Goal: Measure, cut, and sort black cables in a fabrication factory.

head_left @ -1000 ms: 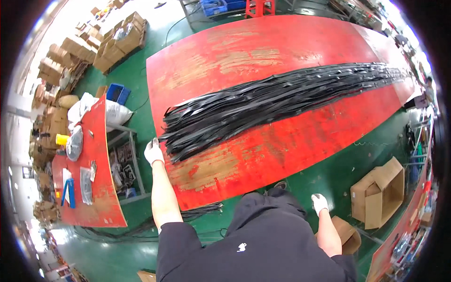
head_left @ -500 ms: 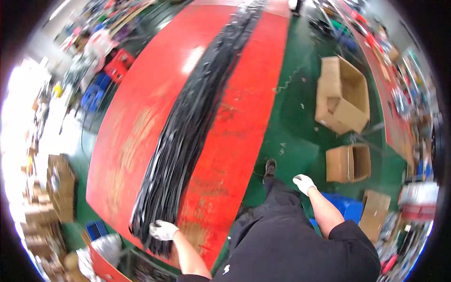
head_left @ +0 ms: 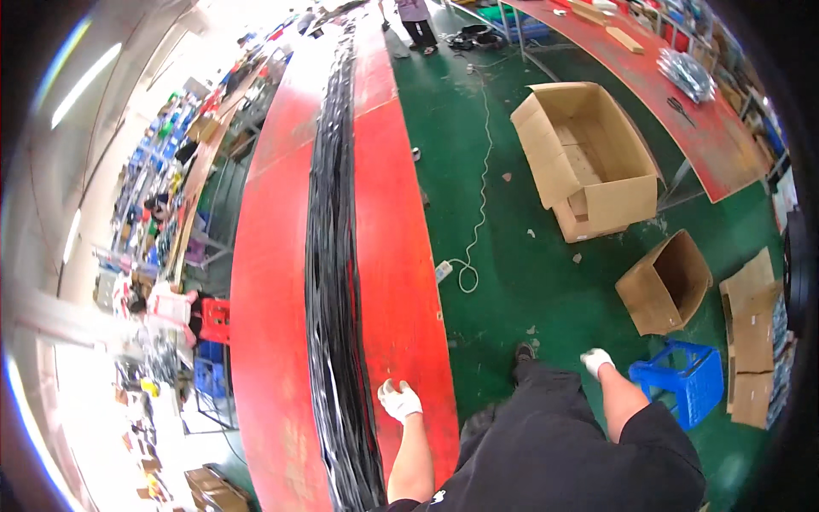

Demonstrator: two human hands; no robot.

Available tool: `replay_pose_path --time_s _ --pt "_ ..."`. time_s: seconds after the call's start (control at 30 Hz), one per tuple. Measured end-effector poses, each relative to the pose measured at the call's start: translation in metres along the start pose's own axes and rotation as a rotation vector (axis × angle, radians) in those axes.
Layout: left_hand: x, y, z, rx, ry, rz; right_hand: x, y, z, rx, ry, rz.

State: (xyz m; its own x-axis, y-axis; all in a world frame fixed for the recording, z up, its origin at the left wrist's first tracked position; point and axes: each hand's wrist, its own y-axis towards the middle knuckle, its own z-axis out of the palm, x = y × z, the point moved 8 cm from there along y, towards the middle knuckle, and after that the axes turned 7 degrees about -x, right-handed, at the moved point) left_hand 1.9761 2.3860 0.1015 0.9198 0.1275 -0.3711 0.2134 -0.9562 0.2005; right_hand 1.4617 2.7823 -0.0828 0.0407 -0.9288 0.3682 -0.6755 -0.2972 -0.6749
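A long red table (head_left: 401,222) runs away from me, with a long band of black strips (head_left: 328,256) lying down its middle. My left hand (head_left: 399,399), in a white glove, rests on the bare red surface just right of the strips, fingers curled, holding nothing. My right hand (head_left: 596,361), also gloved, hangs beside my hip over the green floor with nothing visible in it. My black top fills the lower middle of the view.
Two open cardboard boxes (head_left: 589,158) (head_left: 670,282) stand on the green floor to the right, with a blue crate (head_left: 687,380) and flattened cardboard (head_left: 755,341) nearby. A white cord and power strip (head_left: 452,269) lie by the table. A second red table (head_left: 682,94) and a standing person (head_left: 418,21) are farther off.
My view has swung right, so the table now runs straight away. My left hand moved from the strips' end onto the bare red surface. My right hand stays at my side.
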Motion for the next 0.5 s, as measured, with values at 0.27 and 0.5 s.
replay_pose_path --time_s 0.27,0.5 --pt "-0.144 0.092 0.091 0.164 0.038 -0.06 0.194 0.149 -0.09 -0.044 0.492 -0.089" --pt "-0.307 0.205 0.192 -0.089 -0.002 0.149 0.244 0.258 -0.099 0.066 0.088 0.073"
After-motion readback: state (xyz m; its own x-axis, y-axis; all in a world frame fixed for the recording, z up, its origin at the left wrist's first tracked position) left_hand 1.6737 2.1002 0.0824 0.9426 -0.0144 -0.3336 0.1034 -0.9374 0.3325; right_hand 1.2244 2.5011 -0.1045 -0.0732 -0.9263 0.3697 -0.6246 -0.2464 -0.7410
